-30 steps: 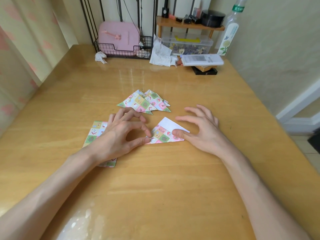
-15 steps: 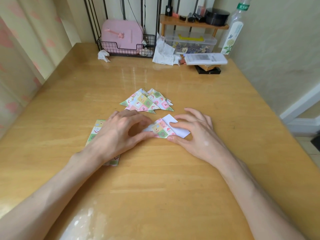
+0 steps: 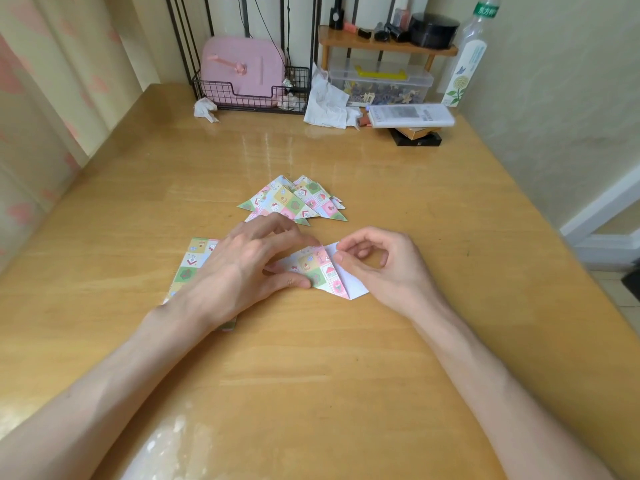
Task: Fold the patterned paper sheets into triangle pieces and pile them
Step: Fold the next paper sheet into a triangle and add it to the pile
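Now | L hand flat, presses half-folded patterned sheet | R hand pinches its white flap

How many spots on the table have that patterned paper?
3. A pile of folded triangles beyond the hands; one half-folded piece pressed by the left hand and pinched by the right hand; flat sheets partly under the left hand. More sheets may be hidden underneath.

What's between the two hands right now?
The half-folded patterned sheet, left hand pressing it, right hand pinching its white flap; head view.
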